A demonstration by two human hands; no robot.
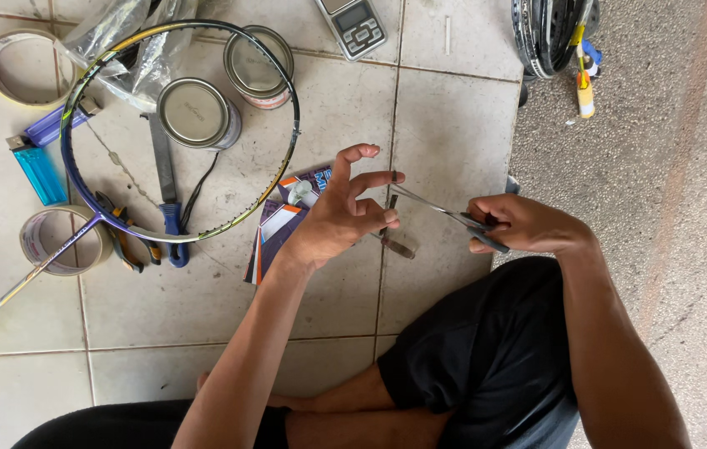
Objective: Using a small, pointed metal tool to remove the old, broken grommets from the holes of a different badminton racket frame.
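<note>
Your right hand (520,223) is closed around the handles of a pair of scissors (445,214); the blades point left, toward your other hand. Your left hand (338,212) is half open: thumb and upper fingers splayed, lower fingers curled in, pinching a small dark strip (392,202) right at the scissor tips. What the strip is made of you cannot tell. A second small dark piece (395,246) lies on the tile floor (445,125) just under that hand.

Under your left wrist: a flat printed card packet (274,226), orange, blue and white, on the floor.

Left of it: an unstrung badminton racket frame (179,125), dark with yellow trim, shaft running off to the lower left and ending in a yellow grip. Inside the hoop sit two round tins (199,112), one overlapping the rim, and a blue-handled flat tool (166,187). Pliers (125,233) lie beside the shaft.

Far left: a blue lighter (37,170) and two tape rolls (62,237), one above and one below it. Crumpled clear plastic (125,41) at top left.

Top centre: a small pocket scale (353,25). Top right: more racket frames (549,33) stacked at the tile edge, where rough concrete starts.

You are sitting on the floor, dark shorts, knees bent.
</note>
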